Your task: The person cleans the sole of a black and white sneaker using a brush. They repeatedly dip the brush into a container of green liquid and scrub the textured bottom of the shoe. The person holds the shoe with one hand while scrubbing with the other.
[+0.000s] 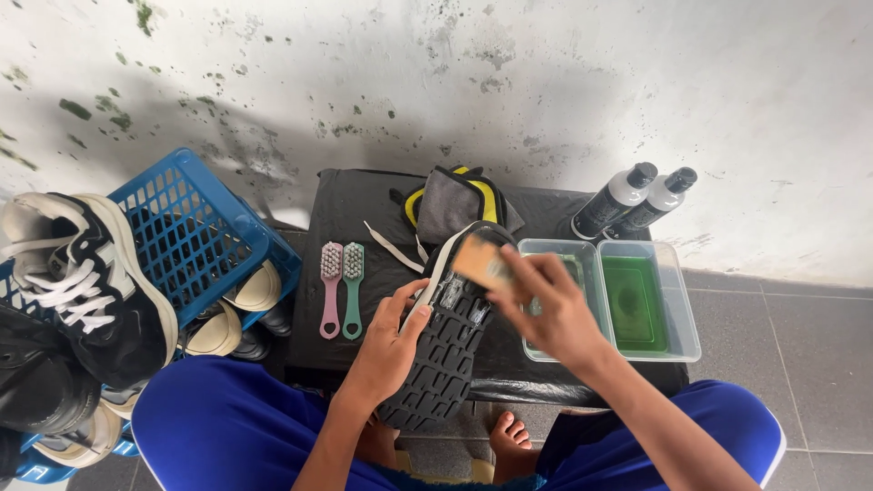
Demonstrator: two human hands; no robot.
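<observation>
My left hand (389,345) grips a dark sneaker (446,350) by its side, sole turned up, over the front of a black-covered low table (350,205). My right hand (550,314) presses a wooden-backed brush (482,261) against the toe end of the sole. The brush is blurred. A white lace (391,247) lies on the table behind the shoe.
A pink brush (330,289) and a green brush (352,289) lie left of the shoe. Two clear tubs (677,314), one with green liquid, and two spray bottles (637,200) stand at right. A grey cloth (455,205) lies behind. A blue basket (195,232) with sneakers (86,286) stands at left.
</observation>
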